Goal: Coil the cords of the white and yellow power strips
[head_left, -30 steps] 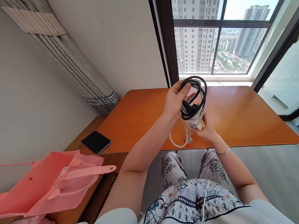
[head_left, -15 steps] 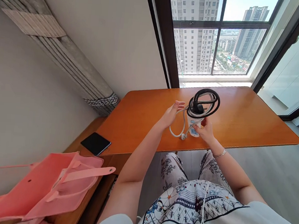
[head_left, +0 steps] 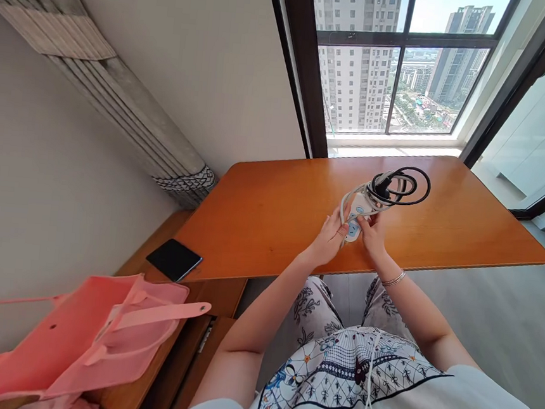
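Note:
A white power strip (head_left: 359, 206) with pale blue sockets is tilted between my hands above the near part of the table. My left hand (head_left: 330, 238) is closed around its left side, with a loop of the white cord running by the fingers. On the other side, my right hand (head_left: 372, 233) grips the strip, thumb on its face. A coiled black cable (head_left: 416, 203) with a black plug (head_left: 381, 188) lies over the strip's far end, tangled with the white cord (head_left: 346, 201). The white plug is hidden near my left hand.
The orange-brown wooden table (head_left: 271, 223) stands below a window. A black tablet (head_left: 173, 260) lies at its left corner. Left of my body, an open pink bag (head_left: 94, 335) rests on a lower wooden surface. A grey curtain (head_left: 132, 113) hangs at the left.
My left hand has come in from the left and closed on the power strip. The strip has tilted, and the black cable coil has swung right.

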Tool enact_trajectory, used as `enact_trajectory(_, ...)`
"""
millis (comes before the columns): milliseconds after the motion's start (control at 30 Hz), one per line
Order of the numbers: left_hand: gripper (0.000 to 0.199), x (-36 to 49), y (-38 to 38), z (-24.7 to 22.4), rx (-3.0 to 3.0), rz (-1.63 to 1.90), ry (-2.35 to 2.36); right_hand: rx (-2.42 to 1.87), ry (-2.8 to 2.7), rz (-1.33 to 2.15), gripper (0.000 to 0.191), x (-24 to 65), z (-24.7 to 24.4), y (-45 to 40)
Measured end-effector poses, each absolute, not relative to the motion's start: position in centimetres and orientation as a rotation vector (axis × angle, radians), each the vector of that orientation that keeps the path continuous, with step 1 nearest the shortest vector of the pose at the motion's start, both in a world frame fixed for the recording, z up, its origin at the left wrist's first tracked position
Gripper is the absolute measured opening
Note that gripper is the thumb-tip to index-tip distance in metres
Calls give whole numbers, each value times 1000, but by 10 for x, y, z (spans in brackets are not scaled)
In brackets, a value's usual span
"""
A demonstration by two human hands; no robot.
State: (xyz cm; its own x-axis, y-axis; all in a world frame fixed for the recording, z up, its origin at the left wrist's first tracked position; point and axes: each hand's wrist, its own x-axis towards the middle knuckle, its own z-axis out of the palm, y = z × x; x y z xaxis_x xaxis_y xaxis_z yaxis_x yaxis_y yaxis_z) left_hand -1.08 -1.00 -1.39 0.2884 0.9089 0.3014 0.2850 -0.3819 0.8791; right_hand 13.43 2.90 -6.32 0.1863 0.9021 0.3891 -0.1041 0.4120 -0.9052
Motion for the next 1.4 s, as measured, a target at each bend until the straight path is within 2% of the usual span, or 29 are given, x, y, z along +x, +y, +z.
enact_trajectory(133, 79, -8, -6, -33, 1825, 1027, 949, -843, -1085, 943, 54, 130, -68, 27)
enact_trajectory(300, 117, -21, 12, -42, 1566, 1000, 942, -867, -1035, 1017, 56, 126, -76, 23)
enact_trajectory(367, 115, -26, 17, -41, 1526, 950, 1013, -864, -1046, 1029, 61, 122, -78, 20)
enact_trajectory(467, 101, -29, 18, -37, 1574, 887, 1128, -840, -1077, 1047, 65, 116, -80, 19)
enact_trajectory(633, 87, -39, 22, -39, 1607, 919, 1311, -890, -1278, 1101, 55, 116, -76, 28)
enact_trajectory(833, 74, -97, 49, -47, 1408, 997, 1522, -1059, -1547, 1145, 60, 145, -80, 30)
enact_trajectory(933, 77, -144, 67, -41, 1421, 973, 1826, -1064, -1598, 1140, 49, 163, -89, 24)
enact_trajectory(1133, 97, -237, 91, -22, 1343, 749, 2345, -1126, -1595, 1076, 42, 180, -98, 17)
enact_trajectory(1300, 87, -283, 98, -21, 1223, 688, 2459, -1109, -1660, 1022, 33, 181, -98, 10)
enact_trajectory(1400, 88, -291, 99, -23, 1242, 650, 2504, -1112, -1681, 994, 31, 181, -97, 6)
